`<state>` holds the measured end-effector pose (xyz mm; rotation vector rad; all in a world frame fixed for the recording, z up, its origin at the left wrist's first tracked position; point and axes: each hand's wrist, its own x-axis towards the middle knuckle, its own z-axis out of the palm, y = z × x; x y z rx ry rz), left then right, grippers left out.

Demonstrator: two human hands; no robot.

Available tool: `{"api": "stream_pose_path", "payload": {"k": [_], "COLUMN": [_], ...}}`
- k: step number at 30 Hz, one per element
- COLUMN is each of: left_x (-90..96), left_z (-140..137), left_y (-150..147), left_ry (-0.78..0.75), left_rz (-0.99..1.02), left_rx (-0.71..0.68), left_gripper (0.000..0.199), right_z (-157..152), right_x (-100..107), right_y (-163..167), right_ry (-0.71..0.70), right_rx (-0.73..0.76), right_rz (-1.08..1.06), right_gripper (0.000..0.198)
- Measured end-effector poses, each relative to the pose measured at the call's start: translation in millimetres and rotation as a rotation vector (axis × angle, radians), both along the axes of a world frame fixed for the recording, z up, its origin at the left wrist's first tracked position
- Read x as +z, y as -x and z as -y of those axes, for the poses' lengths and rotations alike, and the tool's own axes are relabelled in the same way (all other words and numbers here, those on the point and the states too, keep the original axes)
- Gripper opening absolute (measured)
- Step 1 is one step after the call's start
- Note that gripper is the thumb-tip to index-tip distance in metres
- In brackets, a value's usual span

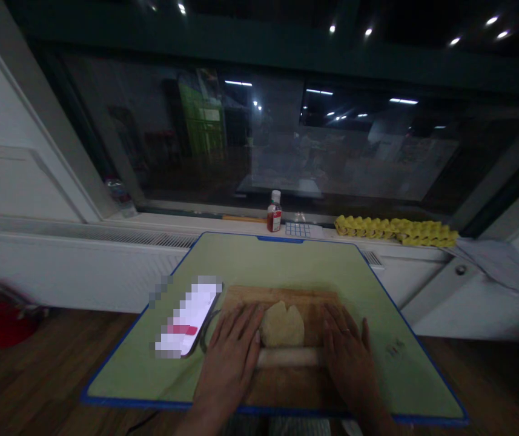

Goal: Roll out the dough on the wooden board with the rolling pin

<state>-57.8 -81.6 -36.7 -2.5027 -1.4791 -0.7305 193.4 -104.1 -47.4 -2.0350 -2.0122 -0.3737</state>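
Note:
A pale rolling pin (290, 357) lies crosswise on a wooden cutting board (293, 387). Both of its ends are hidden beneath my palms. My left hand (236, 342) rests over its left end, fingers stretched forward, with the fingertips beside the dough. Over the right end lies my right hand (347, 348), also with fingers extended, a ring on one of them. Between the hands, just beyond the pin, is a flattened piece of dough (283, 325) with a notch in its far edge.
The board sits on a green folding table (281, 260) with a blue rim. A lit phone (193, 312) lies left of my left hand. On the windowsill stand a small bottle with a white cap (274, 212) and yellow egg trays (395, 230). A radiator (82, 266) runs below.

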Motion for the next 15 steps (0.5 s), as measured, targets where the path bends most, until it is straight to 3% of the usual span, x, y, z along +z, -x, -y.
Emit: {"api": "stream_pose_path", "payload": {"k": [9,15], "left_x": [5.6,6.4], "left_z": [-44.7,-34.3], "left_y": [-7.2,-7.0], "left_ry": [0.19,0.169], "left_rz": [0.01,0.002], "left_rx": [0.06,0.069], "left_gripper": [0.046,0.046], "right_z": [-34.2,-30.0], "right_x": [14.2,7.8], "right_y": [2.3,3.5], "right_ry": [-0.041,-0.103], "right_rx": [-0.015,-0.054], "right_rz": [0.036,0.028], "right_gripper": [0.046,0.046]}}
